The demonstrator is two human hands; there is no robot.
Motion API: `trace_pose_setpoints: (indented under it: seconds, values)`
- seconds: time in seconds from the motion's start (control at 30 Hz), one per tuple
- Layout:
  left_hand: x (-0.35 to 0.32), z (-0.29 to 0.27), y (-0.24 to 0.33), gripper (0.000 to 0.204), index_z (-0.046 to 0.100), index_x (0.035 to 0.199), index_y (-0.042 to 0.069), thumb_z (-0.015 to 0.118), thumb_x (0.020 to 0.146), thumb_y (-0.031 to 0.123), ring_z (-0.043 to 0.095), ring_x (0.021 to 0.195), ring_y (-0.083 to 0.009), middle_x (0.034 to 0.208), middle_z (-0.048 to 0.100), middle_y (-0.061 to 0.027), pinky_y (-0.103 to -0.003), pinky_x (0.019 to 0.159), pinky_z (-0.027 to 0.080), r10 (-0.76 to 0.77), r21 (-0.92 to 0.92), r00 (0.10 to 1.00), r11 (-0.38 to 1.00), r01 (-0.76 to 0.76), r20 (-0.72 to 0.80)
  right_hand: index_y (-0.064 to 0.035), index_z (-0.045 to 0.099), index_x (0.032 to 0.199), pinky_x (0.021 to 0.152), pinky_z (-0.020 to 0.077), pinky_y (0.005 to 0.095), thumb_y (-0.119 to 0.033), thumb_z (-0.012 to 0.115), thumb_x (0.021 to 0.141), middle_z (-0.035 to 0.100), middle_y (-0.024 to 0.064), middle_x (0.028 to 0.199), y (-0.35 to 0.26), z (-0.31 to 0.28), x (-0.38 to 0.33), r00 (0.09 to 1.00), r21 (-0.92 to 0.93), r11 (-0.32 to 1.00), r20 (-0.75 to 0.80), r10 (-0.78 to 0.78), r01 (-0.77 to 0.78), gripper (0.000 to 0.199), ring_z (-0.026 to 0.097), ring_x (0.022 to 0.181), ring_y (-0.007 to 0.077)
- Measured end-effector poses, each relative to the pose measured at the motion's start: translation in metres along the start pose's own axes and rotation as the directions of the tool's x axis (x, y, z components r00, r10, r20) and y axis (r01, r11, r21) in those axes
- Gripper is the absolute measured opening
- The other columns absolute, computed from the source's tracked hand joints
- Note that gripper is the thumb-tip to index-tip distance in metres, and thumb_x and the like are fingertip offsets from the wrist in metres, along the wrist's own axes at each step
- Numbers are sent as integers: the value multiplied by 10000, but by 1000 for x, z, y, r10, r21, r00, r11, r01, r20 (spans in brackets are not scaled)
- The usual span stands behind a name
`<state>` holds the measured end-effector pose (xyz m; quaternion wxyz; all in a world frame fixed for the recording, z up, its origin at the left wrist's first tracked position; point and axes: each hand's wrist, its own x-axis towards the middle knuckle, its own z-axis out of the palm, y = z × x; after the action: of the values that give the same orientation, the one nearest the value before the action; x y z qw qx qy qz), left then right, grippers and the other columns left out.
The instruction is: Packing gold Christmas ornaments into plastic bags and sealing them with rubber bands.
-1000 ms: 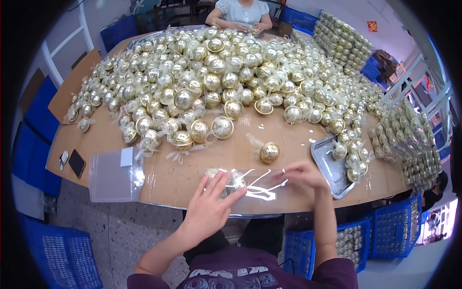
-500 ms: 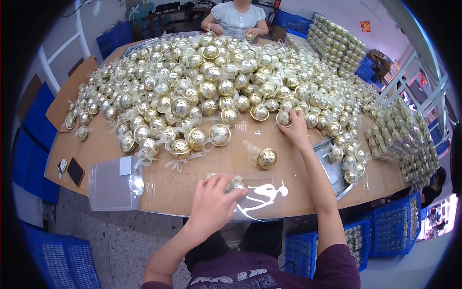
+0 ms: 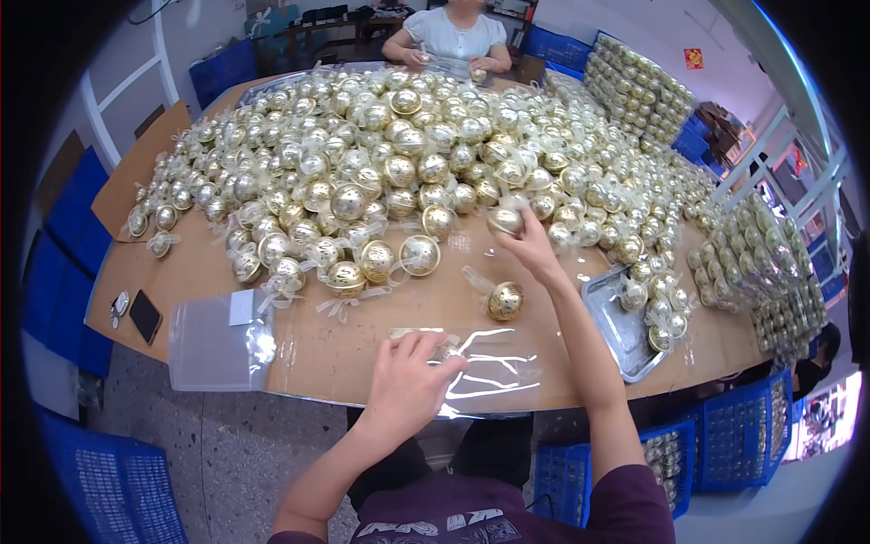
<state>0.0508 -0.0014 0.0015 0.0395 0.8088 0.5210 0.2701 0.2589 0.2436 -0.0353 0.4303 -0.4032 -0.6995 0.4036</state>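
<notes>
A gold jingle bell [image 3: 504, 220] is between the fingers of my right hand [image 3: 535, 249], at the near edge of a big heap of ribboned gold bells [image 3: 362, 163]. My left hand [image 3: 405, 376] rests at the table's near edge, its fingers curled over a partly hidden bell [image 3: 448, 348] on a clear plastic bag [image 3: 507, 367]. Most of that bell lies beneath my fingers. Between my two hands, a single gold bell [image 3: 505, 301] with a pale ribbon sits apart from the heap.
Clear bags [image 3: 213, 349] lie at the left, beside a phone [image 3: 145, 316] and keys [image 3: 119, 308]. A metal tray [image 3: 616, 317] with several bells is at the right. Packed bells [image 3: 757, 254] stand stacked beyond it. Blue crates [image 3: 743, 435] sit below. Across the table, another person [image 3: 449, 41] handles bells.
My right hand has lifted a bell from the heap's edge and drawn it left. My left hand stays nearly in place on the bag.
</notes>
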Motion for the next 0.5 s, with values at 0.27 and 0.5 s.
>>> trace_pose_setpoints:
  seconds: [0.27, 0.5]
  values:
    - [-7, -3, -6, 269, 675, 973, 198, 633, 733, 86, 503, 1098, -262, 1135, 564, -60, -411, 856, 375, -42, -2, 999, 999, 42, 24, 1, 410, 1310, 811, 502, 310, -76, 735, 779, 589, 103, 1135, -56, -63, -158, 939, 182, 926, 166, 302, -330, 627, 582, 1001, 166]
    - [-6, 3, -8, 282, 694, 971, 212, 631, 736, 70, 495, 1105, -258, 1165, 564, -54, -394, 859, 363, -44, -24, 998, 999, 43, -47, 37, 488, 1282, 945, 494, 341, 51, 777, 715, 406, 116, 1388, -58, -25, -213, 851, 7, 984, 504, 148, -175, 637, 573, 1088, 201]
